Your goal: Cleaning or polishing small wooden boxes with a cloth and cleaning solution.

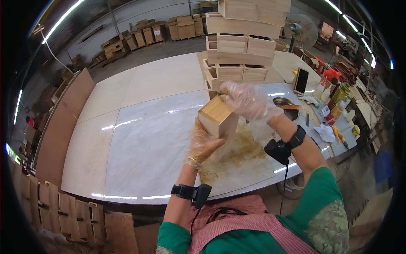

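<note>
Above the stained part of the table, a small wooden box (216,111) is held tilted. Its upturned face has a glossy golden-yellow tone, and the sides I can see are paler. My left hand (204,142), in a clear plastic glove with brownish stains, grips it from the left and below. My right hand (248,100), gloved likewise, is closed at the far upper edge of that yellow face. Its fingertips look brown-stained; what they pinch, if anything, is hidden.
Brown-yellow smears (237,154) mark the white tabletop (148,144). Stacked pale wooden drawers (230,44) rise at the back. To the right are a metal bowl (292,113) with a brush-like tool across it, a phone (300,81), bottles (338,95), a white cloth (325,133) and a yellow tool (338,134).
</note>
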A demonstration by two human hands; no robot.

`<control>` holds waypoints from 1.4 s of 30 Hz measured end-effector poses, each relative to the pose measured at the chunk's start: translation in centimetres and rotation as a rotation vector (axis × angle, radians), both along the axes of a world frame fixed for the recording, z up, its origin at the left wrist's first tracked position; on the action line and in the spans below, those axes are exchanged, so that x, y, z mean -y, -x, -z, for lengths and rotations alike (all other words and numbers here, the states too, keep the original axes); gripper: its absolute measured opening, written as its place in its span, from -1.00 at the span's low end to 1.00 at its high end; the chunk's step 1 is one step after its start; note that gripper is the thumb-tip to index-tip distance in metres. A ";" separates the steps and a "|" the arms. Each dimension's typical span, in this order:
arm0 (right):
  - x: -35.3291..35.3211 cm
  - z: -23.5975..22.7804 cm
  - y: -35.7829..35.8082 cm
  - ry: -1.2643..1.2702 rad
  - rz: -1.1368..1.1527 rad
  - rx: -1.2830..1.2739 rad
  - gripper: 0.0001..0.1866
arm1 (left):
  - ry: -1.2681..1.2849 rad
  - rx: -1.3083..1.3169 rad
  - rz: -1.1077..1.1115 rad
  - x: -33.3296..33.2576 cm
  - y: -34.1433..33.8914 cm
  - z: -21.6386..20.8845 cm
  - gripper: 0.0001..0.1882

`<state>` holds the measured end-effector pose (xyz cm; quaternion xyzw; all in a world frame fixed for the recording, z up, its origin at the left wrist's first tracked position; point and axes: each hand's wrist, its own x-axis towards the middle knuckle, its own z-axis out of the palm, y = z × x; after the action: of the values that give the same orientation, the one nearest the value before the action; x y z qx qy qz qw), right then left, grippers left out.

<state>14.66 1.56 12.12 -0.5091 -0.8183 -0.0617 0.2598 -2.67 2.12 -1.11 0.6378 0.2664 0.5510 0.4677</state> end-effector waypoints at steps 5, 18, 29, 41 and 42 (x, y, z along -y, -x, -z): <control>4.0 3.2 2.7 -0.089 -0.283 -0.041 -0.78 | -0.018 -0.085 -0.017 0.0 0.5 0.3 -0.17; 8.5 4.3 -5.0 -0.162 0.186 0.126 -0.76 | 0.061 -0.767 -0.005 4.3 0.0 -0.1 -0.14; 5.9 16.0 -8.1 0.166 0.352 -0.066 -0.73 | -0.181 -1.094 -0.071 7.6 4.6 2.1 -0.11; 6.7 16.7 2.5 0.004 -0.236 0.329 -0.90 | 0.203 -0.448 -0.110 11.9 9.5 9.3 -0.17; 4.0 18.8 -1.6 -0.090 -0.120 0.166 -0.90 | 0.201 -0.443 -0.098 12.1 9.0 9.3 -0.17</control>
<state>16.31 -2.45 -6.71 -0.4402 -0.8623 -0.1247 0.2171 -11.66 -9.98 -10.43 0.6794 0.4467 0.3904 0.4317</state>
